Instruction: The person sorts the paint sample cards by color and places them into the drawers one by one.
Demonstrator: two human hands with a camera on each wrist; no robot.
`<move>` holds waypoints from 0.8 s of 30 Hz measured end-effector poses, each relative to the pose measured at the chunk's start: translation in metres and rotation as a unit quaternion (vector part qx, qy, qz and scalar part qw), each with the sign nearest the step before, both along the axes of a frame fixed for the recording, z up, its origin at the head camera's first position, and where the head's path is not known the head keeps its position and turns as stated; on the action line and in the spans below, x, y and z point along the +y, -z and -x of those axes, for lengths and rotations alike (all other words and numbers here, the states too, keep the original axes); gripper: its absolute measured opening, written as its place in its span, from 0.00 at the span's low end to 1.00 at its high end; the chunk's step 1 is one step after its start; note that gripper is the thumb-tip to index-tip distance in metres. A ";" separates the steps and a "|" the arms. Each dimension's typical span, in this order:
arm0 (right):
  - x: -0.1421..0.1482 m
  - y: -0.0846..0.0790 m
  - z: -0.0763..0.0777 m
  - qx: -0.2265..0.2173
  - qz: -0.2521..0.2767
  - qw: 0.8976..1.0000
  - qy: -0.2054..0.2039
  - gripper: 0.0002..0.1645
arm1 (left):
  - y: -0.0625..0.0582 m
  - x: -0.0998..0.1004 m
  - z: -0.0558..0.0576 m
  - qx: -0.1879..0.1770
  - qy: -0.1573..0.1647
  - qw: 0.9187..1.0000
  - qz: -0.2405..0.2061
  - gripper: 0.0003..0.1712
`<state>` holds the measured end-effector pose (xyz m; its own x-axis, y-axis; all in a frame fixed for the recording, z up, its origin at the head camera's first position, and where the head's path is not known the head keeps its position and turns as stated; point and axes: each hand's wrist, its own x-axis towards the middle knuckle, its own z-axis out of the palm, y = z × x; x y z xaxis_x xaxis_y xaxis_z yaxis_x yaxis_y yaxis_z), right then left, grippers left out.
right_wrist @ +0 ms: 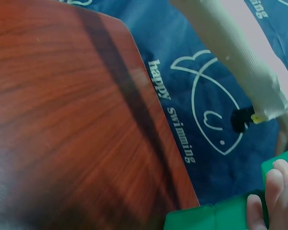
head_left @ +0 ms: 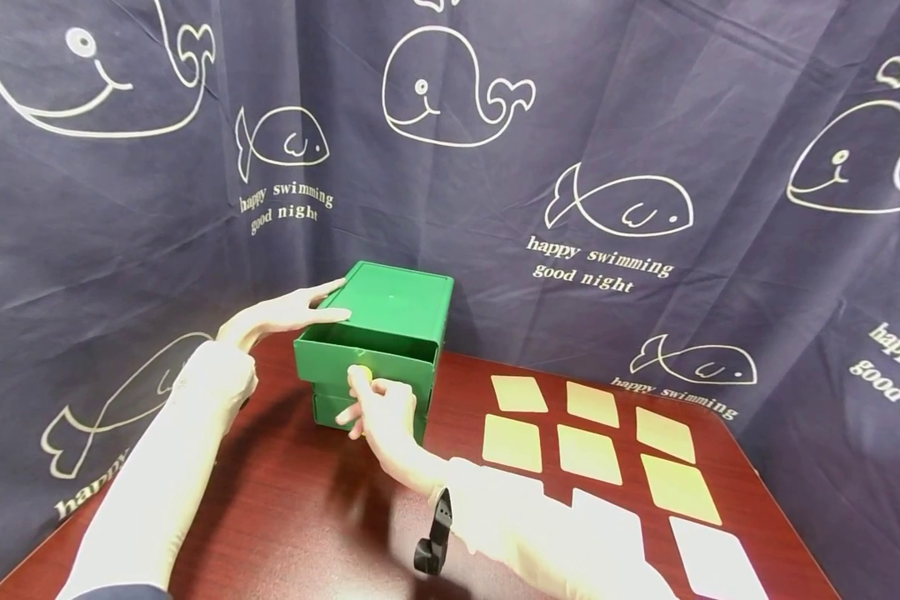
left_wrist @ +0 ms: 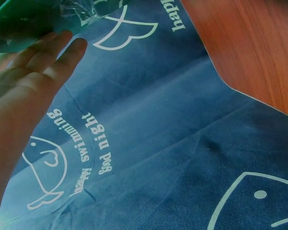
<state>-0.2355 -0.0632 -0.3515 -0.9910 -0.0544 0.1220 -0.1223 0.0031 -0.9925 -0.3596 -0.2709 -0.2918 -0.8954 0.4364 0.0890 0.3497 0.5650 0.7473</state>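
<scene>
A green drawer box (head_left: 393, 296) stands on the table, its top drawer (head_left: 330, 360) pulled partway out. The open top of that drawer shows a dark inside. My right hand (head_left: 386, 410) pinches the yellow knob (head_left: 365, 372) at the front of this drawer, thumb on top. In the right wrist view, its fingers (right_wrist: 273, 184) are close against the green drawer front. My left hand (head_left: 288, 310) rests with extended fingers on the left top edge of the box. The left wrist view has the straight fingers (left_wrist: 50, 55) against the green side (left_wrist: 19, 21).
Several pale yellow square cards (head_left: 513, 443) lie in rows on the right of the reddish-brown table (head_left: 270, 517). My right forearm covers part of the nearer ones. A dark blue curtain (head_left: 480, 208) with white whale and fish drawings surrounds the table, close behind the box.
</scene>
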 end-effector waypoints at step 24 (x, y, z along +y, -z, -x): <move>0.009 0.002 -0.062 -0.046 0.045 0.996 -0.060 0.20 | 0.002 0.000 -0.001 0.003 -0.002 1.000 0.003 0.46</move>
<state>-0.1737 -0.0537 -0.3534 -0.9853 -0.1659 0.0408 -0.0251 -0.0955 -0.9951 -0.3583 -0.2711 -0.2939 -0.8968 0.4329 0.0909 0.3509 0.5712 0.7420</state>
